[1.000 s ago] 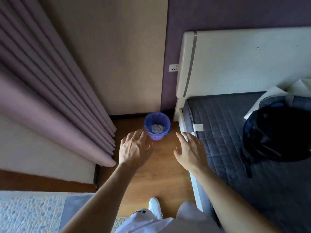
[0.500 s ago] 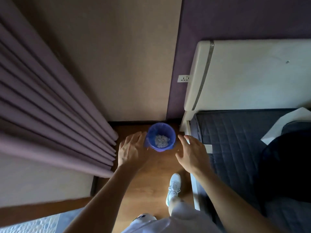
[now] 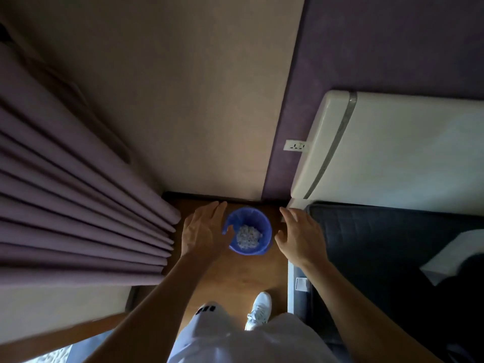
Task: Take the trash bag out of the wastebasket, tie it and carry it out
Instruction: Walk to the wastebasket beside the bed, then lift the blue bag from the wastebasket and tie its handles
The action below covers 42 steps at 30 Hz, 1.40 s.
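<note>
A small blue wastebasket (image 3: 264,226) stands on the wooden floor in the corner, lined with a blue trash bag (image 3: 237,218) folded over its rim. Crumpled white paper (image 3: 248,236) lies inside. My left hand (image 3: 204,231) hovers at the basket's left side, fingers spread, thumb over the rim. My right hand (image 3: 301,235) is just to the basket's right, fingers apart, holding nothing. Whether either hand touches the bag cannot be told.
Purple curtains (image 3: 78,205) hang at the left. A bed with a dark quilted mattress (image 3: 379,244) and a white headboard (image 3: 392,153) bounds the right. A wall socket (image 3: 296,145) sits above. My white shoe (image 3: 259,309) is on the narrow wooden floor strip (image 3: 235,279).
I have stepped closer to the corner. Both hands have moved forward from in front of the wastebasket to either side of its rim.
</note>
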{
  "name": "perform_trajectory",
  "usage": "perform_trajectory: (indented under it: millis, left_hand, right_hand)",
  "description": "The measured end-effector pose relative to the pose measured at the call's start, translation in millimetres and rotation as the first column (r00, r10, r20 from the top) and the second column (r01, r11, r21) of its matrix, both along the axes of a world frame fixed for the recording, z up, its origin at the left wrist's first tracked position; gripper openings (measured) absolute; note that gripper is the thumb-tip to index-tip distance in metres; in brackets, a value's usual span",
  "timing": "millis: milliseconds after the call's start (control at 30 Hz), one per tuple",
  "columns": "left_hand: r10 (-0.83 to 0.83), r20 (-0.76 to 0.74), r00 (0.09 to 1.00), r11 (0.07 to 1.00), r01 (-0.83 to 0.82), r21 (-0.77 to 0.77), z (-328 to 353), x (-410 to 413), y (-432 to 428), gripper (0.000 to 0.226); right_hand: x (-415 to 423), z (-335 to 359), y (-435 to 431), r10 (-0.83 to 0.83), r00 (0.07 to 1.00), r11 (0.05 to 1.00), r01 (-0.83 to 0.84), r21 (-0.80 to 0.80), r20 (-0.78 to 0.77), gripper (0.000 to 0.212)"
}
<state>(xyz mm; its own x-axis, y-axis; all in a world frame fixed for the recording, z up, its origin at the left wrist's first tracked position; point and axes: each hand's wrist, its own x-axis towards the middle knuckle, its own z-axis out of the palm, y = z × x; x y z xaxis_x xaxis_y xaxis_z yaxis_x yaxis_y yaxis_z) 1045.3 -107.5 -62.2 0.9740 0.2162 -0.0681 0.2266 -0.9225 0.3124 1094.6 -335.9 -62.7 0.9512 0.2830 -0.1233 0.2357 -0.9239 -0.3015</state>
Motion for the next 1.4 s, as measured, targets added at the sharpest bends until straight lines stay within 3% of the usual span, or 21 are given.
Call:
perform_trajectory:
  millis: [333, 700, 867, 1100, 1400]
  left_hand:
    - [-0.045, 0.028, 0.999, 0.998, 0.043, 0.051, -2, 12, 26, 0.061]
    - [-0.132, 0.225, 0.965, 0.991, 0.124, 0.048, -33, -18, 47, 0.049]
    - [-0.135, 0.050, 0.990, 0.990, 0.133, 0.037, -78, -36, 56, 0.058]
    - [-0.114, -0.041, 0.993, 0.993, 0.115, 0.006, -169, -44, 52, 0.068]
    - [-0.077, -0.136, 0.988, 0.996, 0.083, 0.040, -340, -41, 46, 0.075]
  right_hand:
    - [-2, -4, 24, -0.019, 1.000, 0.999, 0.019, 0.028, 0.008, 0.061]
    - [-45, -34, 46, -0.100, 0.994, 0.995, 0.101, -0.012, 0.043, 0.066]
    - [-60, -64, 44, -0.125, 0.991, 0.992, 0.126, -0.027, 0.036, 0.064]
    - [-58, -152, 32, -0.113, 0.993, 0.994, 0.113, -0.006, 0.028, 0.061]
    - [-53, -351, 5, -0.131, 0.991, 0.991, 0.131, -0.008, -0.018, 0.062]
